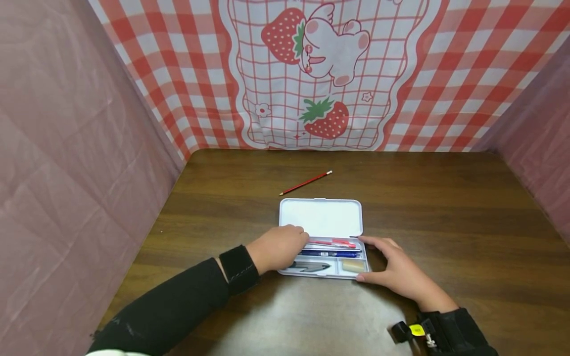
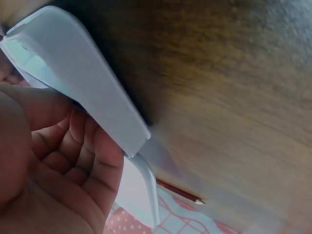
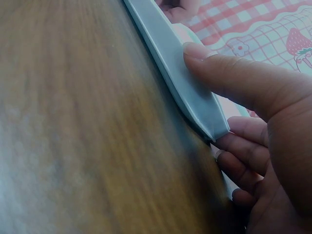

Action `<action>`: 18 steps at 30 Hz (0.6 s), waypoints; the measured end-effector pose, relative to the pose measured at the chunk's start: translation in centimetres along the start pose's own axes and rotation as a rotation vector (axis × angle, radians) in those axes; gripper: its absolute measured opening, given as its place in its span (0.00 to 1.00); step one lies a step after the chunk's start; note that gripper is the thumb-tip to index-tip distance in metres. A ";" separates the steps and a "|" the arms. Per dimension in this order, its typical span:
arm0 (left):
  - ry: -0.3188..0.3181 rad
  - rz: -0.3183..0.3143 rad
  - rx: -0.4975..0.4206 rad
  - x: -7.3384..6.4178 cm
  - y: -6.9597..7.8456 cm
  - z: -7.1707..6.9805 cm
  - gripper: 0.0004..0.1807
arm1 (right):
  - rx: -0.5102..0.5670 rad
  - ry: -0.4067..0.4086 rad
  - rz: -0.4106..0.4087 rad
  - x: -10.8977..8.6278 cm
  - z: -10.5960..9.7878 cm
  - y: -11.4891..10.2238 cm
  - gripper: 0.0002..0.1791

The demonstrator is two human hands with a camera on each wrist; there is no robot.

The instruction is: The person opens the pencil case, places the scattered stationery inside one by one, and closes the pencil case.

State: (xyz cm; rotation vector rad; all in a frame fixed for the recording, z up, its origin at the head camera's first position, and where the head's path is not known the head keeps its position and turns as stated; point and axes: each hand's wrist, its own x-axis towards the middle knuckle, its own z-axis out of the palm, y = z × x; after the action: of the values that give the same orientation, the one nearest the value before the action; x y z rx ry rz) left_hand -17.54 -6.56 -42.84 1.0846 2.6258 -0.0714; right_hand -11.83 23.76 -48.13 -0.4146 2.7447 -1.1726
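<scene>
A white pencil case (image 1: 338, 275) lies open on the table, its lid (image 1: 320, 217) folded back. Inside are a red pen (image 1: 340, 244), a blue pen (image 1: 334, 254), a dark pointed tool (image 1: 313, 267) and a tan eraser (image 1: 353, 266). My left hand (image 1: 279, 245) reaches over the case's left end, fingers curled, covering the pens' left ends; I cannot tell what its fingertips hold. From the right, my right hand (image 1: 396, 269) grips the case's end, thumb (image 3: 200, 54) at the near side and fingers at the hinge side.
A red pencil (image 1: 305, 183) with a white end lies on the brown wooden table (image 1: 427, 198) beyond the lid. A red-and-white checked cloth (image 1: 191, 74) with strawberries hangs behind the table. Pink cloth (image 1: 67, 173) hangs at both sides.
</scene>
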 end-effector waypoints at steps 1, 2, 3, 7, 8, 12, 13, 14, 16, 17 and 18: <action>0.003 0.000 0.007 0.0 0.0 0.0 0.16 | 0.001 -0.001 0.001 0.0 0.0 0.0 0.49; 0.005 -0.001 0.013 0.0 0.0 0.0 0.16 | 0.003 -0.003 0.003 0.0 0.0 0.0 0.49; 0.008 -0.004 0.018 0.0 0.0 -0.1 0.16 | 0.003 -0.004 0.003 0.0 0.0 0.0 0.49; 0.024 0.002 0.026 0.1 -0.1 -0.2 0.15 | 0.004 -0.008 0.006 0.0 0.0 0.0 0.49; 0.027 0.006 0.019 0.1 -0.1 -0.2 0.16 | 0.002 -0.008 0.007 0.0 0.0 0.0 0.49; 0.044 0.035 -0.001 0.2 -0.1 -0.2 0.17 | 0.005 -0.007 0.007 0.0 0.0 -0.1 0.49; 0.045 0.038 -0.002 0.2 -0.1 -0.1 0.18 | 0.005 -0.007 0.007 0.0 0.0 -0.1 0.49; 0.047 0.041 0.005 0.2 -0.1 -0.1 0.18 | 0.004 -0.007 0.008 0.0 0.0 -0.1 0.49; 0.054 0.047 0.034 0.3 0.1 -0.1 0.18 | 0.003 -0.008 0.011 0.0 0.0 0.0 0.50; 0.058 0.050 0.051 0.3 0.1 -0.1 0.18 | 0.002 -0.007 0.012 0.0 0.0 0.0 0.50; 0.061 0.053 0.067 0.4 0.2 0.0 0.19 | 0.001 -0.008 0.014 0.0 0.0 0.0 0.50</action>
State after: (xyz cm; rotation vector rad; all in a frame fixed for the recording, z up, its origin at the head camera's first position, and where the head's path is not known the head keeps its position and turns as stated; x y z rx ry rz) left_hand -17.71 -6.18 -42.93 1.1967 2.6639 -0.1179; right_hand -11.82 23.75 -48.14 -0.3990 2.7359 -1.1667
